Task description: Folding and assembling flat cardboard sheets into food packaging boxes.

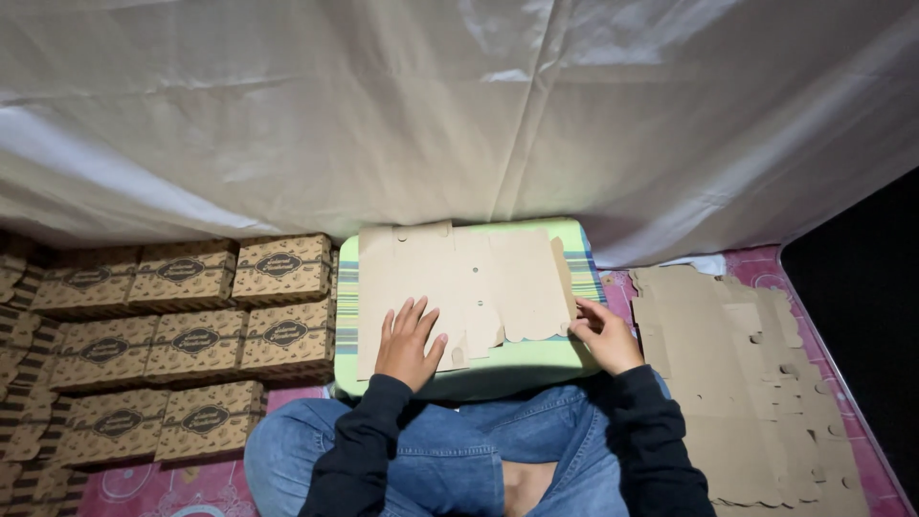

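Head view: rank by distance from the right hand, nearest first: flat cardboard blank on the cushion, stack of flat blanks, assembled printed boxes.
1. Flat brown cardboard blank, touched by the right hand.
2. Stack of flat brown die-cut blanks, just right.
3. Assembled patterned brown boxes, far left.

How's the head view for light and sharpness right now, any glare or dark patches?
Head view: bright glare on the white sheet behind; the flat cardboard blank under the left hand and right hand is evenly lit and sharp; the folded boxes at left are dim; the far right edge falls into black; corners bend slightly.
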